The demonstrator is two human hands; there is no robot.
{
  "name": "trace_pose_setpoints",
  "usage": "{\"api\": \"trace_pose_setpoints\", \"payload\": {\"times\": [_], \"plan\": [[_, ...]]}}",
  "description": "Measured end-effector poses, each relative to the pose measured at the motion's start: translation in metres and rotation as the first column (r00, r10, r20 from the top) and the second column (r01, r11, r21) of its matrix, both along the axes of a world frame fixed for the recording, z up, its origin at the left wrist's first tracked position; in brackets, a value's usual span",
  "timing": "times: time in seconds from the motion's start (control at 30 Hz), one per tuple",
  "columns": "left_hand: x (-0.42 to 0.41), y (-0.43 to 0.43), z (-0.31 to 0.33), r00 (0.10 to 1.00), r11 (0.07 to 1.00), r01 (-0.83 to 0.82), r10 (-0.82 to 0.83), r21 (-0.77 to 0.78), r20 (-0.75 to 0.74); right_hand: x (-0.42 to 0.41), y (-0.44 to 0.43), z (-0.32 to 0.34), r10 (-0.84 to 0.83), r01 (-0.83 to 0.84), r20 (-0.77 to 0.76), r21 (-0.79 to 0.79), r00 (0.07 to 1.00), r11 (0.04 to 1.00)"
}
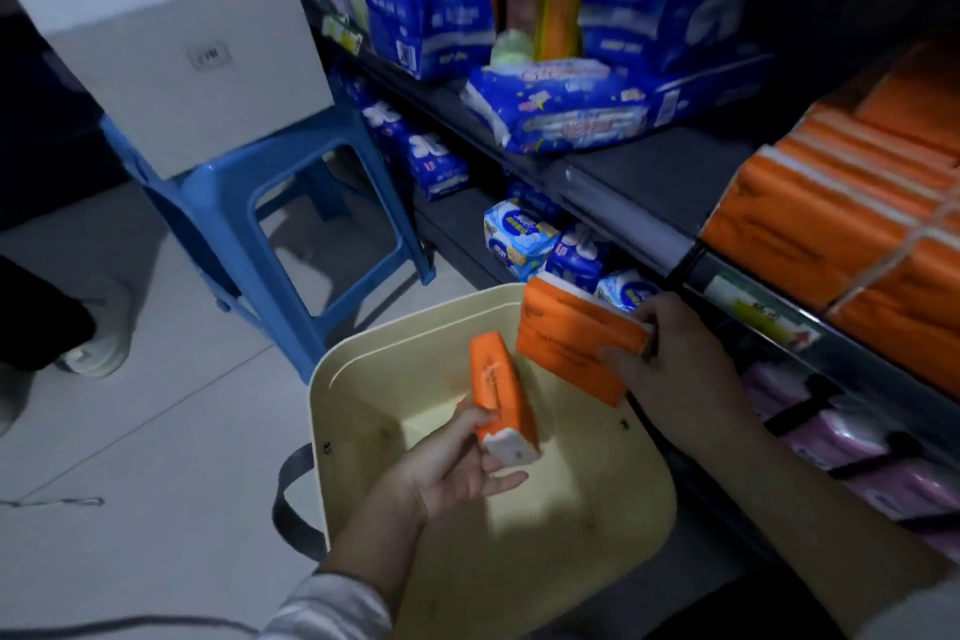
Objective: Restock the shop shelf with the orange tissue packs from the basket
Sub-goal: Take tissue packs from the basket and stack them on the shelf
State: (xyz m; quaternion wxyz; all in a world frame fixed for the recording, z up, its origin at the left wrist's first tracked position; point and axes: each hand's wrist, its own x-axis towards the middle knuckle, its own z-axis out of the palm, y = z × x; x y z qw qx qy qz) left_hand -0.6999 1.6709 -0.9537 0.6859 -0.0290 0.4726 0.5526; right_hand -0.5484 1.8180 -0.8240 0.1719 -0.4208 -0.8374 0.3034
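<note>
A cream basket [363,431] stands on the floor below me, its inside showing nothing but the packs in my hands. My left hand [457,463] grips one orange tissue pack [501,390] by its white end, held upright over the basket. My right hand [670,353] holds a second orange tissue pack [571,343] at the basket's far right rim. To the right, the dark shop shelf [675,192] carries a stacked row of orange tissue packs [841,218]; left of that row the shelf board lies bare.
Blue tissue packs [566,109] lie further along the shelf and more sit on the level below. Pink packs [857,447] fill the lower right. A blue plastic stool [249,203] bears a white box [161,36]. Another person's shoe [98,333] rests on the tiled floor at left.
</note>
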Motion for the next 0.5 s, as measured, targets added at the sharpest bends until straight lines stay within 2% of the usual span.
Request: {"api": "trace_pose_setpoints", "payload": {"times": [0.1, 0.2, 0.27, 0.33, 0.4, 0.5], "plan": [[0.008, -0.003, 0.035, 0.987, 0.972, -0.058, 0.022, 0.226, 0.157, 0.006, -0.01, 0.017, 0.0, 0.001, -0.104, 0.009, 0.995, 1.0], [0.018, -0.007, 0.063, 0.981, 0.928, -0.101, 0.031, 0.36, 0.194, 0.015, -0.018, 0.03, 0.033, -0.033, -0.165, 0.001, 0.986, 0.999], [0.024, -0.009, 0.077, 0.98, 0.926, -0.137, 0.076, 0.352, 0.182, 0.022, -0.026, 0.036, 0.066, -0.065, -0.19, 0.012, 0.98, 0.998], [0.03, -0.009, 0.091, 0.976, 0.95, -0.184, 0.147, 0.254, 0.16, 0.029, -0.036, 0.041, 0.081, -0.077, -0.215, 0.026, 0.973, 0.997], [0.038, -0.011, 0.107, 0.976, 0.96, -0.215, 0.203, 0.177, 0.084, 0.037, -0.043, 0.045, 0.073, -0.066, -0.236, 0.039, 0.969, 0.997], [0.051, -0.013, 0.128, 0.976, 0.96, -0.198, 0.211, 0.199, -0.047, 0.047, -0.048, 0.051, 0.015, -0.013, -0.311, 0.006, 0.95, 1.0]]}}
